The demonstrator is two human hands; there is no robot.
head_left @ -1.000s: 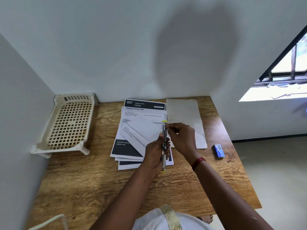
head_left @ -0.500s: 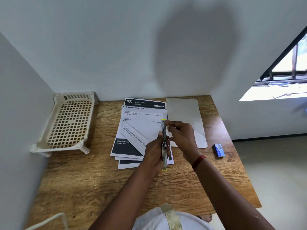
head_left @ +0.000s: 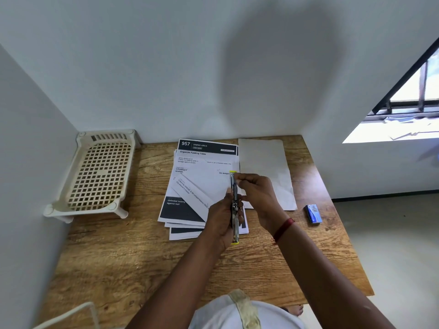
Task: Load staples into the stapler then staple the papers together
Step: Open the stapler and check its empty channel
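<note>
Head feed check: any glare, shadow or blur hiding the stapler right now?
Head view: the stapler is evenly lit and fairly sharp between left hand and right hand; a big soft shadow sits on the back wall, not the desk; the window at right is blown out white; the wide lens bends the wall edges; small print on the papers is blurred.

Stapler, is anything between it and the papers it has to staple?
Nothing visible is. The left hand grips the stapler over the papers, and the right hand pinches its far end. Only the person's own hands are around it, and the papers lie uncovered below.
</note>
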